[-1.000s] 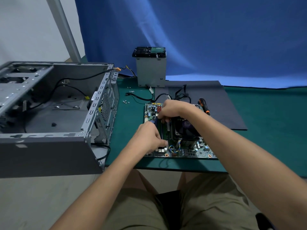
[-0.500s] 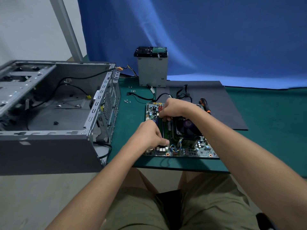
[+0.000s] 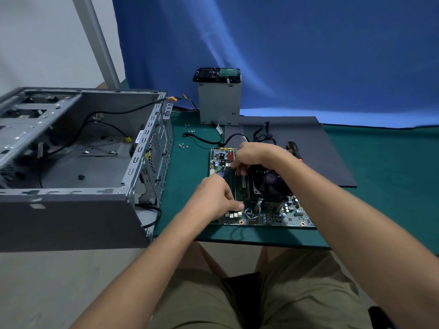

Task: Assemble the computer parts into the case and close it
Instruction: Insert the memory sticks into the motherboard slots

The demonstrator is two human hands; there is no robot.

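- The motherboard (image 3: 273,217) lies flat on the green surface (image 3: 392,186), just right of the open case (image 3: 71,162).
- The left hand (image 3: 213,200) presses its fingertips on the near end of the memory slots; what they pinch, if anything, is hidden.
- The right hand (image 3: 254,155) curls over the far end, covering the memory stick (image 3: 243,181) there; its grip cannot be told.
- The right forearm hides part of the cooler fan (image 3: 270,184) and most of the screwdriver (image 3: 293,148).
- The case is cut off at the left edge.

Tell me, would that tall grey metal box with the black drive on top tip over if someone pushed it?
Possibly. The tall grey metal box stands upright on a narrow end, so a high push might topple it. The black drive on top could add top weight. Sheet metal probably stays stiff.
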